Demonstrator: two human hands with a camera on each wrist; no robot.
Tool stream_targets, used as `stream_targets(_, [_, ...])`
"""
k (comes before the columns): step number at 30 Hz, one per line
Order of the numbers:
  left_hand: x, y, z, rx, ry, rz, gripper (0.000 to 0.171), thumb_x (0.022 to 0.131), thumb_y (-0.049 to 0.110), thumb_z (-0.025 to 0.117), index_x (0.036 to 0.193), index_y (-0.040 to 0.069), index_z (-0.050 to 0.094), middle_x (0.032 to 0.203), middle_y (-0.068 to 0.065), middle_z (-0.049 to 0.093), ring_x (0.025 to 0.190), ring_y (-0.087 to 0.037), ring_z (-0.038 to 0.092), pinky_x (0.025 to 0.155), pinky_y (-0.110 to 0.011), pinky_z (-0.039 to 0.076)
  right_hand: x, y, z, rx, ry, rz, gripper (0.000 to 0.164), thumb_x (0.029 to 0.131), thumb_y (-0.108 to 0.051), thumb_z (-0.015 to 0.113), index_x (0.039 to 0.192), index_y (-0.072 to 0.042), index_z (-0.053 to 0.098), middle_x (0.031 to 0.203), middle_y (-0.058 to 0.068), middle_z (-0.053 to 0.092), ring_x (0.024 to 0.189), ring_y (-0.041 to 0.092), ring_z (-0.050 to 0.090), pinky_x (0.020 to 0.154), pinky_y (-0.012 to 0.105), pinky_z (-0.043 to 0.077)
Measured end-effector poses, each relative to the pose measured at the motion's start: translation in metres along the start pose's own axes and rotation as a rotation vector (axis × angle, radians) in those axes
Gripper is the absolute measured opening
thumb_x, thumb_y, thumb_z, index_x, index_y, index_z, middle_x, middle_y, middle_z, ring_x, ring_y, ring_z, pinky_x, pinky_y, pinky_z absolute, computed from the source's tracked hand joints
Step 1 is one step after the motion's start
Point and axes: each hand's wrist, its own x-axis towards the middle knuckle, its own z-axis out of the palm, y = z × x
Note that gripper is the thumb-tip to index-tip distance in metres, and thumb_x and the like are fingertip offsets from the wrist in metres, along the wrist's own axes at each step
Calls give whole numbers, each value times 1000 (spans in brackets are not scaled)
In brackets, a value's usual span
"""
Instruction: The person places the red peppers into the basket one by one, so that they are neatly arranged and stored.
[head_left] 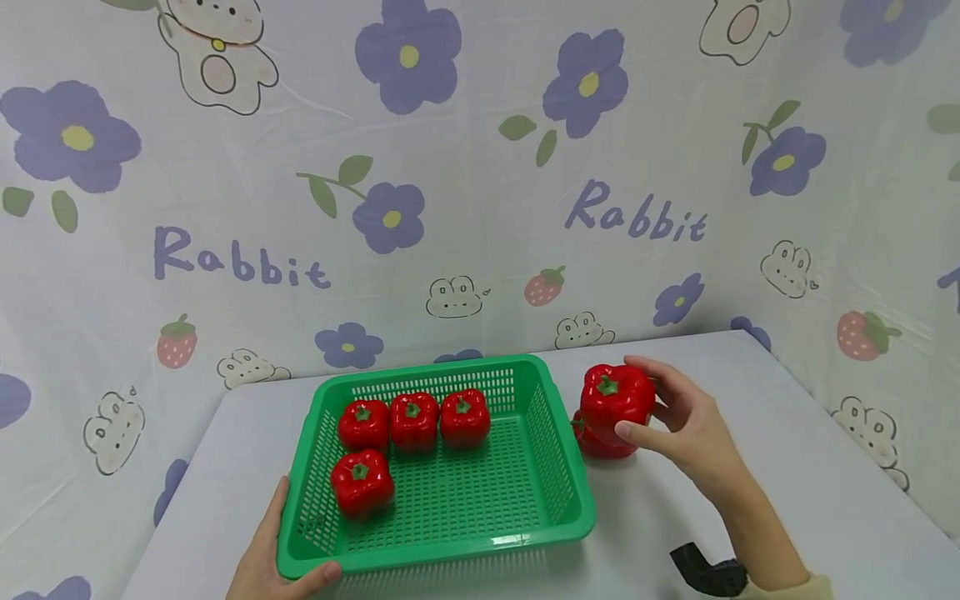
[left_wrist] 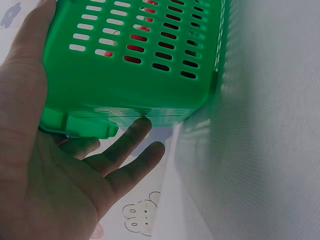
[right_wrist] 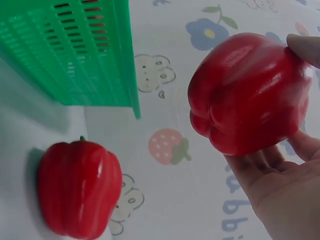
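Observation:
My right hand (head_left: 686, 417) holds a red bell pepper (head_left: 617, 395) by its sides, fingers behind and thumb in front, above the table to the right of a green basket (head_left: 465, 550). In the right wrist view the held pepper (right_wrist: 250, 95) hangs clear of the second red bell pepper (right_wrist: 80, 189), which lies on the table beside the basket. At the basket's front left corner, my left hand (head_left: 272, 554) grips the rim, thumb along the front and fingers along the left side. Some of its fingers (left_wrist: 132, 165) spread loosely under the rim in the left wrist view.
Several red bell peppers sit in the basket's left and back part, among them a front one (head_left: 362, 483) and a back right one (head_left: 465, 418). A white table (head_left: 750, 392) bears the basket. Behind it hangs a patterned cloth (head_left: 465, 167) with flowers and rabbits.

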Motion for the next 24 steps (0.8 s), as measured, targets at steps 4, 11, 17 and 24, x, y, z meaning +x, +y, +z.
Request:
stream_targets(4, [0,-1,0,-1,-2,15,114,80,26,80,158,10,-1,138,-25,42,99,-27,61,76,-29,55,0,0,10,16,-35,-2,71,80,2,79,144,-9,47,137,9,51,122,23,50,91,28,49])
stream_targets(11, [1,-2,0,-14,-4,35,113,80,23,80,158,9,-1,139,-25,41,100,-28,61,76,-27,54,-1,-1,24,43,-68,10,71,80,-1,80,142,-8,48,135,8,52,120,26,51,87,34,53])
stream_targets(17, [2,-2,0,6,-2,30,114,80,26,81,158,8,0,139,-26,41,101,-28,60,77,-29,55,-4,-6,31,77,-46,38,72,80,-1,80,143,-11,47,136,10,51,121,26,51,84,35,54])
stream_targets(24, [1,-1,0,-1,-2,25,115,80,26,81,158,8,-1,141,-26,39,102,-30,60,78,-33,56,-6,-8,44,96,-80,68,74,78,-5,82,143,-17,49,131,8,54,116,32,55,81,39,55])
